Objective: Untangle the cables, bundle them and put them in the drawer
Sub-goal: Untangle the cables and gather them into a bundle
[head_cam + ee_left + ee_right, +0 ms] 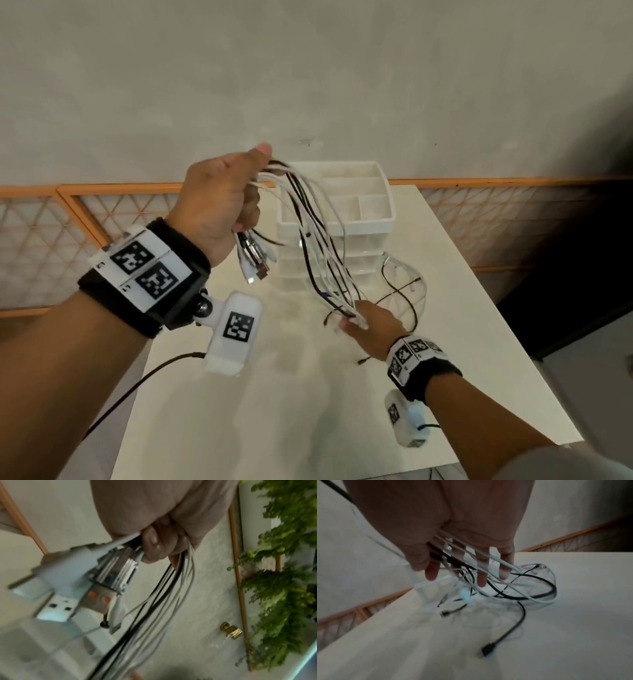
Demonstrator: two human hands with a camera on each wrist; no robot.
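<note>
My left hand (239,205) is raised above the table and grips a bunch of white and black cables (318,240) in its fist. Their USB plugs (255,263) hang below the fist, and show close up as USB plugs (116,577) beside my curled fingers (154,545). The cables run down to my right hand (354,320), low over the table. There my fingers (481,577) are straight and spread, with the cables (464,555) lying across them. The loose ends (530,588) lie coiled on the table, and a black plug (488,649) is nearest me. The white drawer unit (363,205) stands behind the cables.
The white table (274,411) ends close on the left, right and far sides. An orange lattice railing (102,212) and a grey wall lie beyond it. Green plants (283,574) show in the left wrist view. A black wrist-camera lead (137,383) hangs at the left.
</note>
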